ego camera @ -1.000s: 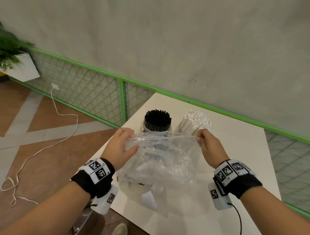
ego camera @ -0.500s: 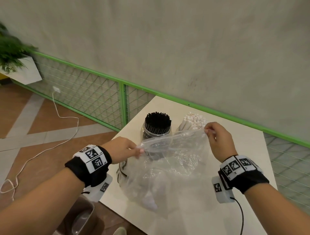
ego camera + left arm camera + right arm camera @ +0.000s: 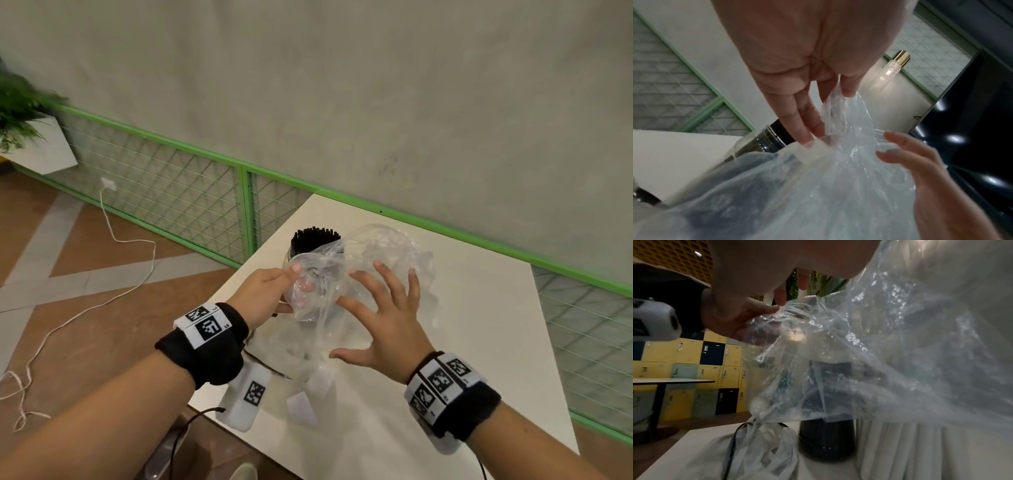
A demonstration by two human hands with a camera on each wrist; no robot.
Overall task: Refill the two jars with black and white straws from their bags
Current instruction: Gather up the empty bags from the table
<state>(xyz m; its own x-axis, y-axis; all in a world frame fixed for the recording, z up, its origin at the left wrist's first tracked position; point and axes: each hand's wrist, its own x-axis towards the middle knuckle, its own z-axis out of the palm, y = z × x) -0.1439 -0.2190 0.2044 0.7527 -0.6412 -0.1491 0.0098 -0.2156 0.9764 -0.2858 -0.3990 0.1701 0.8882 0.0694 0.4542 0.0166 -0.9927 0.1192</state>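
A clear plastic bag point(image 3: 383, 250) billows above the table, covering the jar of white straws point(image 3: 910, 443), which the head view hides. The jar of black straws point(image 3: 313, 240) stands just left of it, its tops showing. My left hand point(image 3: 296, 279) pinches the bag's edge between thumb and fingers; the left wrist view shows the same pinch point(image 3: 818, 129). My right hand point(image 3: 356, 318) hovers over the bag with fingers spread, holding nothing, its fingers point(image 3: 906, 151) straight beside the film. A second crumpled bag point(image 3: 764, 451) lies by the black jar.
The white table point(image 3: 479, 342) has its left edge right under my left wrist. A green mesh railing point(image 3: 243, 205) runs behind it. A planter point(image 3: 30, 137) and a white cable point(image 3: 113, 233) are on the floor side at left.
My right hand has let go of the bag's mouth and spread open. The left hand keeps its pinch, and the bag has swung up and over the white straws.
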